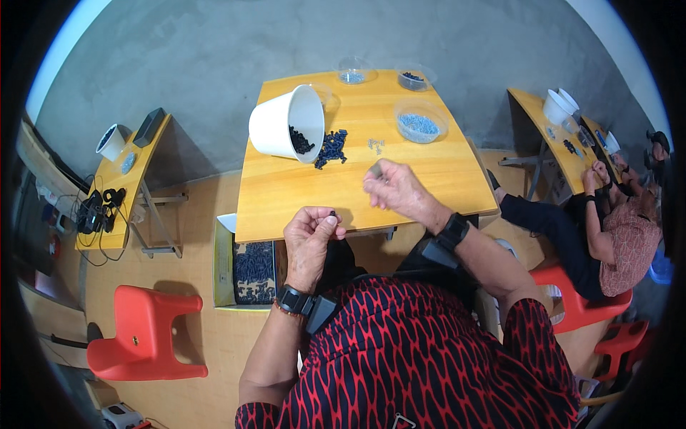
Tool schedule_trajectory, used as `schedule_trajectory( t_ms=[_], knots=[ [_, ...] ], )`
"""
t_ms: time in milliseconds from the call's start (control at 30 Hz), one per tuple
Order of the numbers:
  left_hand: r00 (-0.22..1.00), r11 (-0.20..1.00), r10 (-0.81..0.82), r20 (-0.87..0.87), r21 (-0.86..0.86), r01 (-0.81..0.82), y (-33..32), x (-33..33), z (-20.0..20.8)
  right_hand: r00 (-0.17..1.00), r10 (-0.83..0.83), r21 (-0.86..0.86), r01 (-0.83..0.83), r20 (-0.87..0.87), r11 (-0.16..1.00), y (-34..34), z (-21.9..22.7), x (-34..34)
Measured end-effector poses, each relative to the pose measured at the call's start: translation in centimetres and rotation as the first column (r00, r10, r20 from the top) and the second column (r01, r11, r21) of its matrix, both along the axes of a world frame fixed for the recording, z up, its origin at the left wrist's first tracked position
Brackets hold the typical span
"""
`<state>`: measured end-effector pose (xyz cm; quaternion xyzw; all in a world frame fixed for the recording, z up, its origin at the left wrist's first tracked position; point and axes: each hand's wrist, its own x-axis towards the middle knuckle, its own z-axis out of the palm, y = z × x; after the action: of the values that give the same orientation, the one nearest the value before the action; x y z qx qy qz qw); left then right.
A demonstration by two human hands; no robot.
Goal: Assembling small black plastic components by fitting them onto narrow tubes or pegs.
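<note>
My left hand is closed in a pinch at the table's near edge, with a small black plastic piece between thumb and forefinger. To its right, over the table, my right hand has its fingers curled together. Its fingertips are blurred, and what they hold cannot be made out. Just beyond it lie several small silver screw-like pieces. A loose pile of black plastic pieces spreads out from the mouth of a white bucket, which lies tipped on its side with more black pieces inside.
A clear tub of silvery pieces stands at the right of the wooden table; two more tubs are at its far edge. Below left, a box holds many black pieces. A red chair is at left; another person works at right.
</note>
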<state>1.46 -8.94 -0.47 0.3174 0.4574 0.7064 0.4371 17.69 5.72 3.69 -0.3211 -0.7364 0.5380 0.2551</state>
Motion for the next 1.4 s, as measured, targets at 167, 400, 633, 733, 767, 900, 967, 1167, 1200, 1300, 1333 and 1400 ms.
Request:
schedule_trajectory(
  t_ms=[167, 400, 633, 733, 767, 900, 967, 1167, 1200, 1300, 1333, 1400],
  knots=[
    [0.998, 0.998, -0.062, -0.028, 0.015, 0.062, 0.1, 0.1, -0.3, 0.974, 0.152, -0.119, -0.173, -0.167, 0.978, -3.4, -0.6, -1.7],
    [0.997, 0.997, -0.062, -0.047, -0.04, 0.06, -0.1, 0.4, 0.4, 0.966, 0.165, 0.031, -0.162, -0.201, 0.986, -3.5, -0.9, -1.8],
    [0.994, 0.993, -0.112, 0.003, -0.024, 0.112, -0.2, 0.2, 0.5, 0.948, 0.174, -0.08, -0.202, -0.266, 0.976, -4.0, -1.9, -1.9],
    [0.986, 0.988, -0.149, 0.072, -0.032, 0.152, -0.2, 0.1, 0.4, 0.953, 0.185, 0.029, -0.183, -0.241, 0.983, -4.5, -1.1, -1.7],
    [0.978, 0.985, -0.168, 0.122, -0.028, 0.172, -0.3, 0.1, 0.5, 0.953, 0.185, 0.027, -0.184, -0.24, 0.982, -4.6, -0.7, -1.5],
    [0.943, 0.974, -0.217, 0.253, -0.007, 0.226, -0.6, 0.0, 0.6, 0.947, 0.25, 0.034, -0.249, -0.203, 0.968, -4.5, 0.2, -0.6],
    [0.943, 0.973, -0.223, 0.245, 0.0, 0.23, -0.5, 0.0, 0.7, 0.944, 0.262, 0.036, -0.261, -0.199, 0.965, -4.2, 0.2, -0.3],
    [0.952, 0.973, -0.223, 0.209, -0.016, 0.232, -0.4, 0.2, 1.0, 0.956, 0.219, -0.021, -0.228, -0.197, 0.973, -4.3, -0.1, -0.3],
    [0.951, 0.972, -0.223, 0.213, -0.019, 0.232, -0.4, 0.1, 1.0, 0.95, 0.25, 0.171, -0.219, -0.185, 0.961, -4.2, -0.3, -0.5],
    [0.964, 0.977, -0.182, 0.193, -0.073, 0.199, -0.4, 0.0, 0.5, 0.946, 0.309, 0.433, -0.24, -0.094, 0.869, -3.9, -0.4, -0.6],
    [0.965, 0.978, -0.177, 0.196, -0.073, 0.194, -0.4, -0.1, 0.3, 0.943, 0.331, 0.506, -0.275, -0.022, 0.817, -3.7, -0.4, -0.8],
    [0.974, 0.98, -0.122, 0.193, -0.133, 0.149, -0.4, -0.2, -0.2, 0.934, 0.357, 0.327, -0.332, -0.016, 0.885, -2.8, -0.2, -1.1]
  ],
)
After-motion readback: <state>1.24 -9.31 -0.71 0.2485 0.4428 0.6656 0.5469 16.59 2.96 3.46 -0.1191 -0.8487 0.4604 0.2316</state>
